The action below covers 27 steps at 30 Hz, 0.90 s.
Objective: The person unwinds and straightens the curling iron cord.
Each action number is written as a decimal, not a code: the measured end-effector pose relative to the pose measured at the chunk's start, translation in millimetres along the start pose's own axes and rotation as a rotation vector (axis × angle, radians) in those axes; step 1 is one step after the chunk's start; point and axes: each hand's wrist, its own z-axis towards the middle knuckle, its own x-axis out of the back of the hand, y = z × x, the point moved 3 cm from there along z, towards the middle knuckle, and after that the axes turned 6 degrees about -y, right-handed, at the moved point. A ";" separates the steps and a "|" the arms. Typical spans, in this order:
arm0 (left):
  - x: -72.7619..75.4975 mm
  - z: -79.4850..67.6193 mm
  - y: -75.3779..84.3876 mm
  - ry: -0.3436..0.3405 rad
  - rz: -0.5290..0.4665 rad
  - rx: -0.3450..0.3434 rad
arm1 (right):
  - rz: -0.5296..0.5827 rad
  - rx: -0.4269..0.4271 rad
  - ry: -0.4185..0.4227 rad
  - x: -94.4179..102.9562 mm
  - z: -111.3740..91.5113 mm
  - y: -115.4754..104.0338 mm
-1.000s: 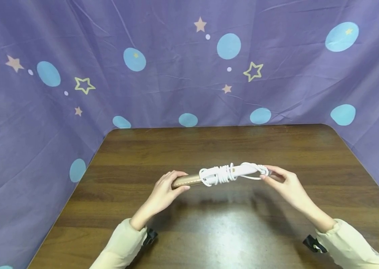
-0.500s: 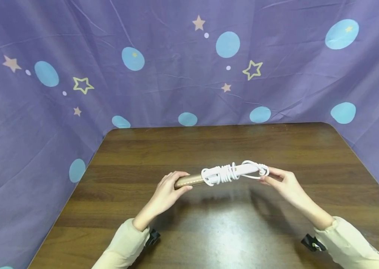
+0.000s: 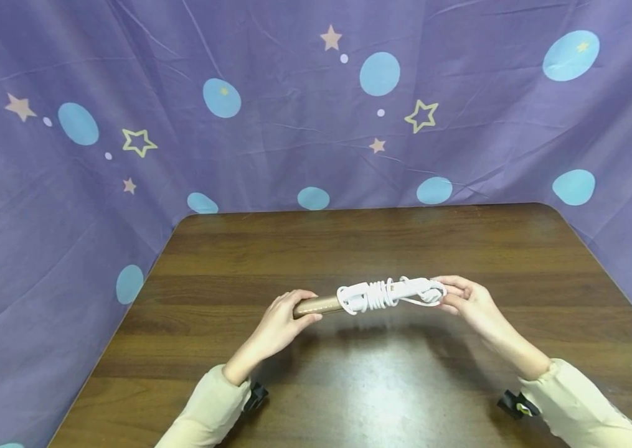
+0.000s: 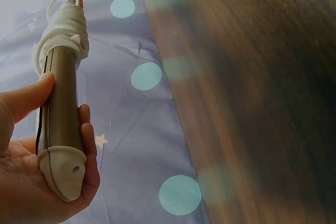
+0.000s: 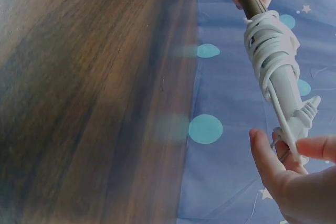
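A hair straightener (image 3: 318, 305) with a gold-brown barrel and white handle is held above the table, nearly level. Its white power cord (image 3: 376, 295) is wound round the handle in several turns. My left hand (image 3: 274, 323) grips the barrel near its white tip (image 4: 65, 174), with the thumb along one side in the left wrist view. At the opposite end, my right hand (image 3: 475, 308) pinches the cord beside the handle's end. In the right wrist view a strand of cord (image 5: 283, 124) runs down between its fingers. A small ribbed white piece (image 5: 307, 111) sticks out near them.
The brown wooden table (image 3: 226, 249) has rounded far corners. Behind it and along both sides hangs a purple curtain (image 3: 293, 143) with stars and blue dots. Black wrist-camera mounts (image 3: 517, 404) sit under both sleeves.
My right hand has moved slightly left, and its fingers have shifted around the cord end. The loop of cord there looks lower and tighter. The left hand has drifted slightly right with the straightener.
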 end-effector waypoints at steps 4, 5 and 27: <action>-1.1 -0.5 -1.1 -0.004 -0.005 0.002 | -0.065 0.028 0.010 -13.5 -0.4 -16.2; -1.1 -0.3 -1.0 -0.004 -0.005 0.001 | -0.112 0.044 0.012 -22.4 -2.2 -28.5; -2.0 -2.1 -0.4 -0.007 0.045 -0.073 | -0.631 0.181 0.193 -69.3 -8.1 -78.6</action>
